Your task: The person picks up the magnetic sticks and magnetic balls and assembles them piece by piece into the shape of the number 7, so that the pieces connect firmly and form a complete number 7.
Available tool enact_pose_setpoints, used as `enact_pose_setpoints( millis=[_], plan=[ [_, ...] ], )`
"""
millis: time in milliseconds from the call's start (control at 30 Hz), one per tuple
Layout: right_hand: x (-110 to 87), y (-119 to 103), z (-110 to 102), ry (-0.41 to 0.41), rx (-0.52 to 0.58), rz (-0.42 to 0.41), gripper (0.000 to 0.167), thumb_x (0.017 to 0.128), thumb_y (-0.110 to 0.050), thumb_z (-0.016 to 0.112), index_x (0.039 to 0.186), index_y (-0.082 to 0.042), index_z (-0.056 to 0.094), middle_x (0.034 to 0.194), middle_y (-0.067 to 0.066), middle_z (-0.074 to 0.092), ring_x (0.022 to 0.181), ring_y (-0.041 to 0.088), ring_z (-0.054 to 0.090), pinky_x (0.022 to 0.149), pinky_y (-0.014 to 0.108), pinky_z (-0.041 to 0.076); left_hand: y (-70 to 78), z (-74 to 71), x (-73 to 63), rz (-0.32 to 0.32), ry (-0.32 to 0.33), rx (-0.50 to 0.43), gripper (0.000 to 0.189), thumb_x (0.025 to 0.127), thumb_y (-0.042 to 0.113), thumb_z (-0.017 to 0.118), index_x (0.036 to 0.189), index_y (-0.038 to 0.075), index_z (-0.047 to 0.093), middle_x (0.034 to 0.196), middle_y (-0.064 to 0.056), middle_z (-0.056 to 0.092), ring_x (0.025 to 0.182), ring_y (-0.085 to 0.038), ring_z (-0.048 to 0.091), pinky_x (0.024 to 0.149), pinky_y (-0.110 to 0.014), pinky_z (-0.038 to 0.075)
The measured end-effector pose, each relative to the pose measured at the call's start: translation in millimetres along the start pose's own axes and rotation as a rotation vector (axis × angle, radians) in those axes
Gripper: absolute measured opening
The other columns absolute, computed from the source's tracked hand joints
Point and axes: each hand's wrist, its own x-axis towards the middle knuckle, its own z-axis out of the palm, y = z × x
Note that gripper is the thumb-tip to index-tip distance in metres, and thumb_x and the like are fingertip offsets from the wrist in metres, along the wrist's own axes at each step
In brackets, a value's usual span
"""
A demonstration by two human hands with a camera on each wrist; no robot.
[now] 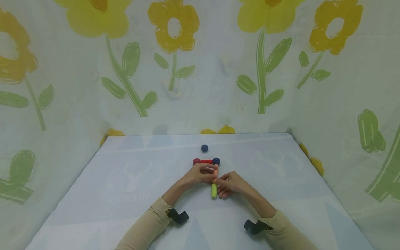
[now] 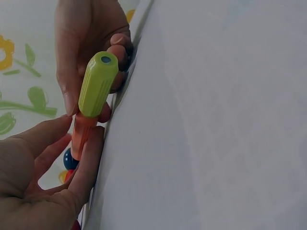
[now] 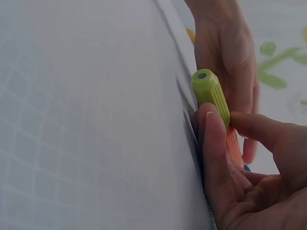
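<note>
My left hand [image 1: 199,174] pinches an orange magnetic rod [image 2: 82,136] between thumb and fingers. A yellow-green magnetic rod [image 1: 214,191], ribbed, with a small dark disc in its end, lines up end to end with the orange one. Near that joint my right hand [image 1: 233,183] pinches the yellow-green rod, its other fingers loosely curled. Just past the orange rod's far end sits a dark blue ball [image 1: 216,160]. From this ball a red rod [image 1: 206,161] runs left to a red ball [image 1: 196,161], which is close above the left hand in the head view.
Another dark blue ball [image 1: 204,148] lies alone farther back on the white patterned tabletop [image 1: 125,194]. Flower-printed cloth [image 1: 203,114] stands around the table's back and sides. A dark wrist-camera mount [image 1: 178,216] sticks out from each sleeve.
</note>
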Motion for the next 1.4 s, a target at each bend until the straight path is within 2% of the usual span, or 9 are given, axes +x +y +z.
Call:
enact_pose_setpoints(
  millis=[267,433,667,833,933,1133,1400],
  plan=[
    [1.4,0.4,-1.5,-0.027,0.014,0.022,0.046,0.093,-0.04,0.065,0.106,0.003,0.07,0.074,0.008,0.073,0.059,0.013,0.07,0.058,0.023,0.056,-0.6,-1.0,-2.0,0.009,-0.005,-0.001,0.045,0.091,0.027,0.07,0.134,0.016,0.061,0.127,-0.012,0.065,0.116,-0.026,0.062,0.093,-0.037,0.055],
    [4.7,2.6,0.0,-0.039,0.037,0.033,0.045,0.092,-0.042,0.066,0.104,0.001,0.071,0.073,0.007,0.072,0.058,0.012,0.069,0.058,0.023,0.056,3.8,-5.4,-5.0,0.001,-0.022,0.027,0.046,0.092,0.028,0.07,0.135,0.015,0.059,0.128,-0.012,0.065,0.116,-0.025,0.062,0.088,-0.035,0.057],
    [6.5,3.2,0.7,-0.03,0.035,0.046,0.045,0.092,-0.042,0.065,0.104,0.001,0.071,0.072,0.006,0.072,0.057,0.011,0.068,0.057,0.022,0.056,17.8,-19.9,-4.5,-0.037,-0.048,0.061,0.046,0.093,0.031,0.068,0.133,0.012,0.059,0.124,-0.014,0.065,0.091,-0.023,0.072,0.075,-0.034,0.06],
    [6.6,2.9,0.4,-0.008,0.031,0.071,0.045,0.091,-0.042,0.067,0.106,0.0,0.071,0.072,0.005,0.072,0.056,0.01,0.067,0.056,0.022,0.055,28.9,-34.0,2.8,-0.037,-0.039,0.11,0.044,0.092,0.032,0.068,0.129,0.009,0.062,0.118,-0.015,0.068,0.087,-0.027,0.072,0.069,-0.032,0.06],
    [7.0,3.0,0.0,0.007,0.038,0.094,0.044,0.091,-0.041,0.068,0.107,0.0,0.07,0.073,0.006,0.072,0.056,0.01,0.067,0.056,0.022,0.055,35.6,-43.0,10.7,-0.024,-0.006,0.17,0.042,0.092,0.03,0.069,0.127,0.007,0.063,0.116,-0.015,0.07,0.087,-0.029,0.071,0.069,-0.032,0.06],
    [8.2,3.3,0.0,0.009,0.049,0.111,0.043,0.09,-0.039,0.069,0.109,0.0,0.07,0.074,0.006,0.072,0.056,0.01,0.067,0.056,0.023,0.055,40.2,-59.7,26.9,-0.043,0.116,0.314,0.039,0.092,0.032,0.069,0.125,0.011,0.066,0.114,-0.011,0.07,0.082,-0.02,0.068,0.071,-0.029,0.058],
    [9.7,3.6,-0.1,0.017,0.032,0.135,0.044,0.089,-0.042,0.07,0.108,-0.003,0.07,0.074,0.006,0.072,0.056,0.011,0.067,0.056,0.022,0.055,27.9,-72.4,42.7,-0.076,0.232,0.309,0.039,0.091,0.028,0.07,0.126,0.011,0.065,0.12,-0.012,0.069,0.102,-0.025,0.067,0.08,-0.032,0.059]
  ],
)
